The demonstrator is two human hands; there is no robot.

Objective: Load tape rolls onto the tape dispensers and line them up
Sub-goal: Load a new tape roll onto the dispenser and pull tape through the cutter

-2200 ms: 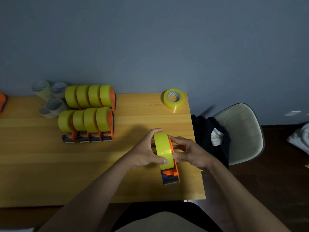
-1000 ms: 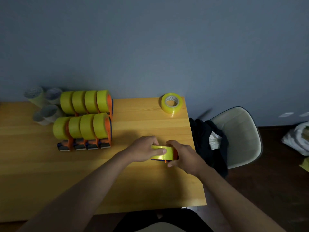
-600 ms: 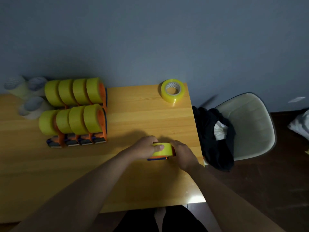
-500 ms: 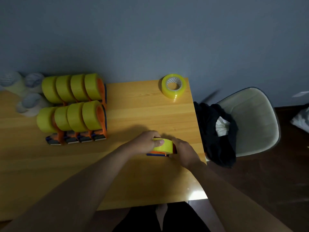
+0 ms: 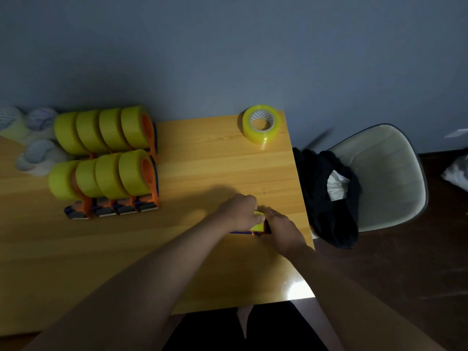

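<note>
An orange and blue tape dispenser (image 5: 258, 231) carrying a yellow tape roll (image 5: 258, 225) lies on the wooden table (image 5: 215, 168) near its right edge. My left hand (image 5: 240, 211) grips the roll from the left and my right hand (image 5: 282, 230) grips it from the right, hiding most of it. Two rows of several loaded dispensers stand at the left: the back row (image 5: 106, 133) and the front row (image 5: 106, 178). A loose yellow tape roll (image 5: 261, 124) lies flat at the table's far right corner.
Three pale tape rolls (image 5: 38, 158) sit at the far left behind the rows. A pale chair (image 5: 385, 173) with dark clothing (image 5: 321, 198) draped on it stands close to the table's right edge. A grey wall runs behind the table.
The dispenser went from upright in my hands to lying low on the table. Both hands closed in over it, and the head camera shifted.
</note>
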